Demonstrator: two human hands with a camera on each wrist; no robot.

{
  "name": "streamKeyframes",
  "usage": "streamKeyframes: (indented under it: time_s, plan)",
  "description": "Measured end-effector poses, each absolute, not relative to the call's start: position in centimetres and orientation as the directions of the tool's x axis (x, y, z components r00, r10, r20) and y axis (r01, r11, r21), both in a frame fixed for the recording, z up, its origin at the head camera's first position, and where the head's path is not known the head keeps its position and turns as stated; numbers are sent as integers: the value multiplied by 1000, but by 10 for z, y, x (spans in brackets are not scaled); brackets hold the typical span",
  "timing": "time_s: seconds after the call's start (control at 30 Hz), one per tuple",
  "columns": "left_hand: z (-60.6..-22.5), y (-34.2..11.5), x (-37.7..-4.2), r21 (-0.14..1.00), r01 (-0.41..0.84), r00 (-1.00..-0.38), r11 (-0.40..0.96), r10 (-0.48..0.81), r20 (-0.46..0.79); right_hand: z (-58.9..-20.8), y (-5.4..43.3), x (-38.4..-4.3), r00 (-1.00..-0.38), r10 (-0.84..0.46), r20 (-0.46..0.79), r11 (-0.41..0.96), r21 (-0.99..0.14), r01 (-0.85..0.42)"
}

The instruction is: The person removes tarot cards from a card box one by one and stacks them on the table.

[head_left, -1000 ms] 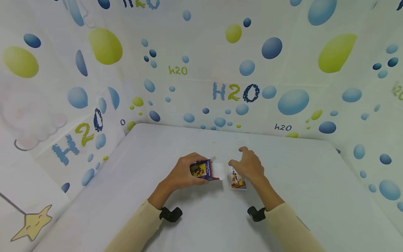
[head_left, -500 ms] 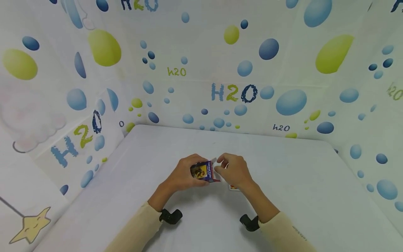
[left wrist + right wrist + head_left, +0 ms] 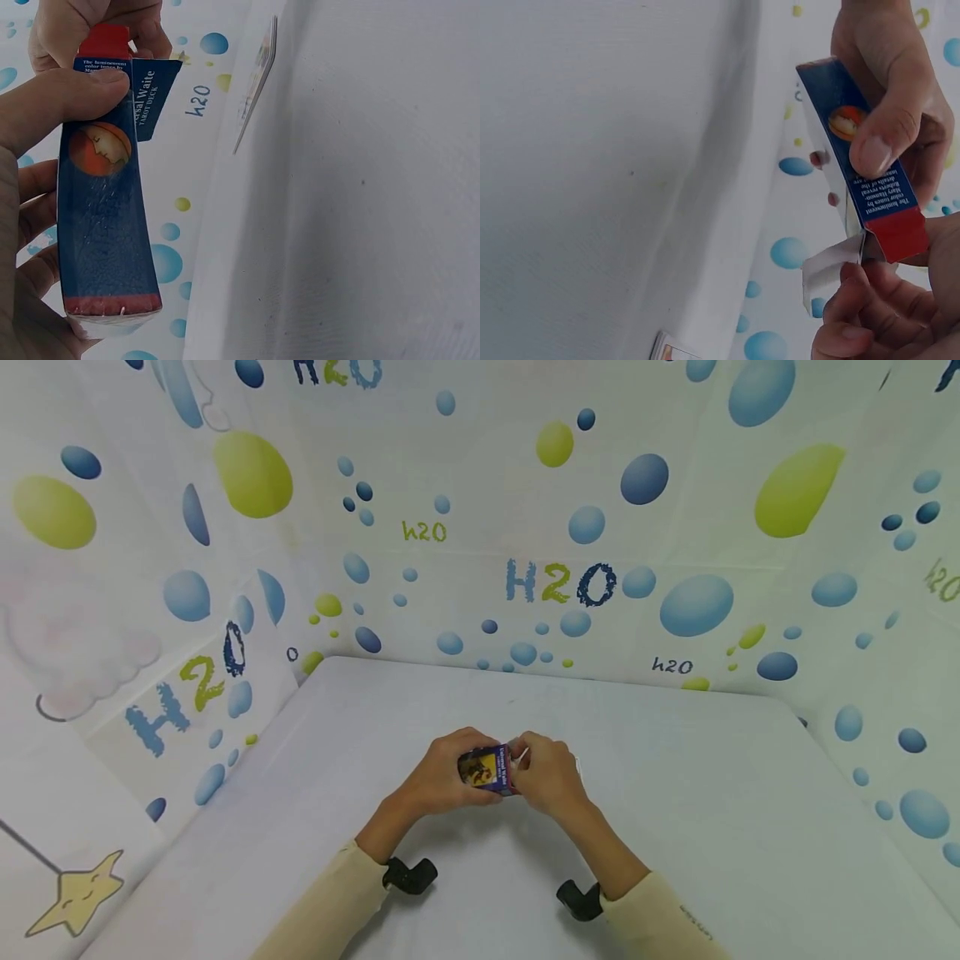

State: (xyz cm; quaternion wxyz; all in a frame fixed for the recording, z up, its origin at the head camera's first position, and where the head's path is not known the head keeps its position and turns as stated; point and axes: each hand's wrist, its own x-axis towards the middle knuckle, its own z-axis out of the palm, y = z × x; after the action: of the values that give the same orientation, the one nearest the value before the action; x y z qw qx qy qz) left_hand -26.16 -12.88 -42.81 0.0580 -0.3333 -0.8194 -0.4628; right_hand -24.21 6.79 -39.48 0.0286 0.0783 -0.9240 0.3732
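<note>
In the head view my left hand grips a dark blue tarot card box around its sides, thumb along the narrow face. Its end is open: a red side flap sticks out, and the larger lid flap bends outward, white inside. My right hand is at this open end with curled fingers, thumb and fingertips pinching at the flaps. In the left wrist view a thin stack of cards lies on the table beside the box, mostly hidden behind the right hand in the head view.
The white-covered table reaches back to a wall sheet printed with blue and green bubbles and H2O lettering. A black wrist camera sits on the left wrist, and another black camera on the right.
My right hand has moved left from above the card stack to the box's open end, and its spread fingers have curled in at the flaps. The left hand has kept its grip.
</note>
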Motion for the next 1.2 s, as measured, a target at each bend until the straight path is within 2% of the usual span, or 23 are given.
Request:
streamKeyframes:
  time_s: [0.93,1.2]
  plan:
    - [-428,-124,-260,728,579,-786,367,489,378,-408,70,-236,-996,-43,83,594,-799,-93]
    - [-426,-125,-260,728,579,-785,368,491,377,-409,70,-233,-993,-62,104,543,-831,-121]
